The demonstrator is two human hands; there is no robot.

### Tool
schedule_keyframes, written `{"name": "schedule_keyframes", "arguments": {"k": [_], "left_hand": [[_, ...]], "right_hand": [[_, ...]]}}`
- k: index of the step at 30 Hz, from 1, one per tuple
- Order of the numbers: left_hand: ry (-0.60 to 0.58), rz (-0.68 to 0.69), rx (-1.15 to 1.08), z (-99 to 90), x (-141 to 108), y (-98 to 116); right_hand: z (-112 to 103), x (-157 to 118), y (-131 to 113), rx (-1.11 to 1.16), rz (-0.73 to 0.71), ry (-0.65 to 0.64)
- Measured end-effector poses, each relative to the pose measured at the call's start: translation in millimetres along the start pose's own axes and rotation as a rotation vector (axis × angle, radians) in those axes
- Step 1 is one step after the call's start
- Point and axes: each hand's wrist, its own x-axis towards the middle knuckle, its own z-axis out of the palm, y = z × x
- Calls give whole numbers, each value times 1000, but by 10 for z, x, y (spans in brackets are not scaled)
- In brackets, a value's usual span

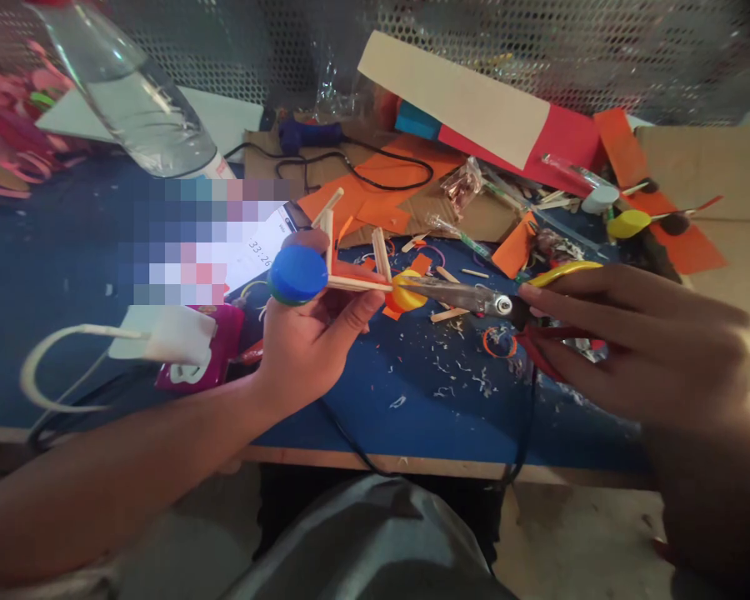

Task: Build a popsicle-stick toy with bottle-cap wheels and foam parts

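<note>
A: Hands?

B: Left hand at 8 o'clock grips the stick frame, near centre; right hand at 3 holds a scissors-like tool, tip by the frame's end.

A: Tips?

B: I'd squeeze slowly, thumb well back. Orange paper sits at 12.

The scene was dim, with muted colours, and the dark blue surface gave back little light. The phone screen glowed a washed-out white, the brightest patch in view, and a coarse pixel mosaic hid the area beside it. A small glint sat at the pivot of the metal tool. The right hand looked more shaded than the left hand. Toward the upper left, the bottle appeared stretched, and the pink pile was blurred.
</note>
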Motion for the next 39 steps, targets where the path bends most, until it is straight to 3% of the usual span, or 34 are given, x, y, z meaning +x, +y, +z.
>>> {"name": "schedule_keyframes", "arguments": {"k": [6,16,24,39], "left_hand": [[-67,18,209,-15,-10,-16],[-160,-14,158,-2,-51,-83],[-225,-1,130,-20,-61,-99],[-231,-3,116,-12,-50,-91]], "right_hand": [[-112,-4,109,11,-9,-116],[-168,36,237,189,-13,-292],[-141,13,294,241,1,-307],[-103,18,281,262,-1,-320]]}}
